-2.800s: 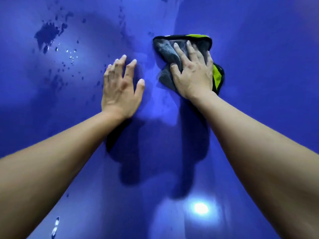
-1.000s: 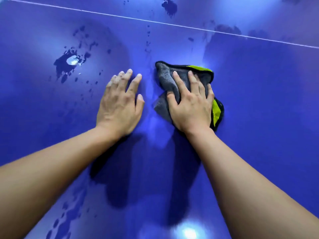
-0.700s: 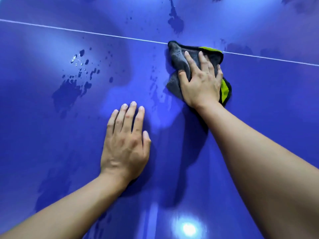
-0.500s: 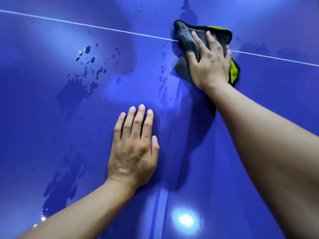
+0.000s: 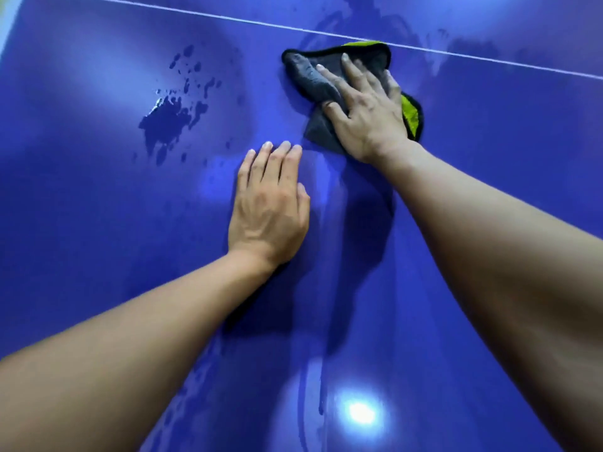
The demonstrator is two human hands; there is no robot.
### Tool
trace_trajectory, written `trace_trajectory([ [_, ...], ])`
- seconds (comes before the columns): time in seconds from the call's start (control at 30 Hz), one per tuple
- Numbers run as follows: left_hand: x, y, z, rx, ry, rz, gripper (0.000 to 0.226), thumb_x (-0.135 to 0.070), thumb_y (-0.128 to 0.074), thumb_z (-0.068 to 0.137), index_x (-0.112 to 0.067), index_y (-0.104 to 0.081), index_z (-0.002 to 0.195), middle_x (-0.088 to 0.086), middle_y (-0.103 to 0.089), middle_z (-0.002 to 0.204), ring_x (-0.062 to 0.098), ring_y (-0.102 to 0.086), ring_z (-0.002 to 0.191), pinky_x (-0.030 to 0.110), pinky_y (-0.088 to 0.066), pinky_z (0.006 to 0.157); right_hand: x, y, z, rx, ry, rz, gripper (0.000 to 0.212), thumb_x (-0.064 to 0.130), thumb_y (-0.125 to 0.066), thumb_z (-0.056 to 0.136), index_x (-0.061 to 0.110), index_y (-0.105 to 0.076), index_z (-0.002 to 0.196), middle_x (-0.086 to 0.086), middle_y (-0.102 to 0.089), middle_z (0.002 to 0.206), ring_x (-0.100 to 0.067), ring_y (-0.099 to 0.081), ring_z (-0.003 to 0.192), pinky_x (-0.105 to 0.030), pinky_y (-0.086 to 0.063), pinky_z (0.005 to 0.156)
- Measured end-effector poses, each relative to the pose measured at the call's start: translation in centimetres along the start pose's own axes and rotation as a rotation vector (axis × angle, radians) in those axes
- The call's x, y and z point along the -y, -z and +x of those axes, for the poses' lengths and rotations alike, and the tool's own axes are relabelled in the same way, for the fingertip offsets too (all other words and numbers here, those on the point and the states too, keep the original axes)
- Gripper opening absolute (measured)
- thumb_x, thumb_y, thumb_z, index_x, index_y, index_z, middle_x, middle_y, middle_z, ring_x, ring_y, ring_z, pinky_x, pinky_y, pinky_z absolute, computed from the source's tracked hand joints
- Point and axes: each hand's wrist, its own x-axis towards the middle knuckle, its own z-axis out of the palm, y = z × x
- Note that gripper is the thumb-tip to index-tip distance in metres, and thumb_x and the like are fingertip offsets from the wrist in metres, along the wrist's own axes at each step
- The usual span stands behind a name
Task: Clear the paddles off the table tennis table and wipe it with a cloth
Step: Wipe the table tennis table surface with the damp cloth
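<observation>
The blue table tennis table (image 5: 98, 256) fills the view. A grey cloth (image 5: 308, 76) with a black edge and a yellow-green underside lies on it just below a white line (image 5: 195, 13). My right hand (image 5: 365, 109) presses flat on the cloth with straight, spread fingers. My left hand (image 5: 269, 203) rests flat on the bare table, below and to the left of the cloth, fingers straight and together. No paddle is in view.
A dark puddle with scattered drops (image 5: 166, 122) lies left of the cloth. Smeared wet streaks (image 5: 365, 17) show beyond the white line. A lamp's reflection (image 5: 360, 412) glares near the bottom. The table's left edge (image 5: 8, 24) shows at the top left corner.
My right hand has drawn the cloth back from beyond the white line to just below it. My left hand has stayed flat on the table.
</observation>
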Motion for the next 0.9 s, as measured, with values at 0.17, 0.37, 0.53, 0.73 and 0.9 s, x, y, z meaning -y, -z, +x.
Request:
trace_trajectory([
  [0.17,0.0,2.1,-2.0,-0.079,0.023,-0.252,0.044,-0.003,-0.043,0.087,-0.005,-0.054,0.13,0.015,-0.056,0.13,0.036,-0.051,0.119,0.044,-0.038,0.108,3.0,-1.0,-8.6,-0.016,0.02,0.006,0.059,0.055,-0.025,0.098,0.05,-0.024,0.157,0.004,-0.018,0.17,-0.014,-0.014,0.157,-0.051,-0.005,0.126],
  [0.37,-0.3,4.9,-14.9,-0.006,-0.064,-0.13,0.043,-0.006,-0.047,0.087,-0.007,-0.056,0.129,0.012,-0.056,0.132,0.035,-0.053,0.118,0.045,-0.039,0.105,7.1,-1.8,-20.7,-0.039,0.039,0.01,0.058,0.053,-0.03,0.1,0.046,-0.027,0.158,0.001,-0.023,0.169,-0.015,-0.017,0.156,-0.05,-0.005,0.126],
  [0.53,-0.7,6.2,-28.3,-0.004,-0.008,-0.049,0.045,-0.004,-0.05,0.086,-0.005,-0.059,0.13,0.011,-0.057,0.138,0.031,-0.054,0.125,0.041,-0.039,0.108,10.2,-2.2,-31.2,-0.037,0.073,0.024,0.059,0.052,-0.032,0.1,0.042,-0.029,0.158,-0.001,-0.023,0.169,-0.016,-0.017,0.156,-0.053,-0.007,0.126],
  [0.73,-1.1,7.1,-39.1,-0.004,0.081,-0.04,0.045,-0.002,-0.047,0.086,-0.003,-0.059,0.13,0.012,-0.057,0.139,0.034,-0.055,0.125,0.048,-0.039,0.108,14.5,-3.0,-44.5,-0.073,0.1,0.085,0.061,0.049,-0.042,0.097,0.037,-0.037,0.156,-0.005,-0.03,0.166,-0.019,-0.024,0.155,-0.055,-0.011,0.125],
  [0.9,-0.6,8.9,-43.8,0.051,0.18,-0.018,0.044,-0.008,-0.04,0.089,-0.005,-0.058,0.13,0.009,-0.055,0.143,0.032,-0.053,0.128,0.047,-0.037,0.11,17.7,-3.9,-53.5,-0.044,0.08,0.134,0.064,0.048,-0.046,0.095,0.036,-0.035,0.157,-0.005,-0.027,0.168,-0.019,-0.019,0.156,-0.056,-0.01,0.125],
])
